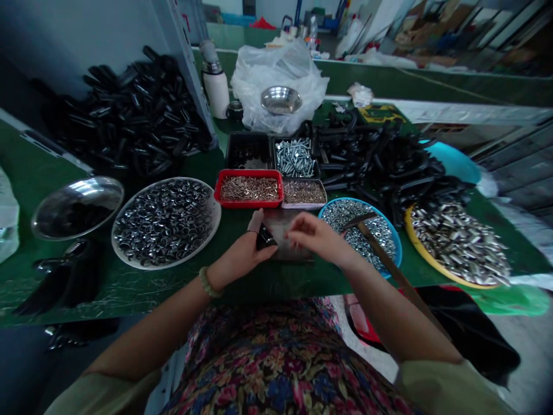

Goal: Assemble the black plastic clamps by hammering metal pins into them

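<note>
My left hand [245,252] is closed around a small black part [264,237], held just above the green table [129,282] near its front edge. My right hand [311,236] hovers beside it with fingertips pinched together; what they pinch is too small to make out. Both hands meet over a small grey metal block [285,230]. Right behind them stand a red tray of small brass-coloured pieces [248,188] and a pale tray of tiny parts [303,192].
A round tray of shiny rings [166,220] and a steel bowl [78,206] lie left. A blue bowl of nuts [367,230] and a yellow bowl of metal sleeves [458,245] lie right. Piles of black parts [129,115] and a tray of screws [295,157] sit behind.
</note>
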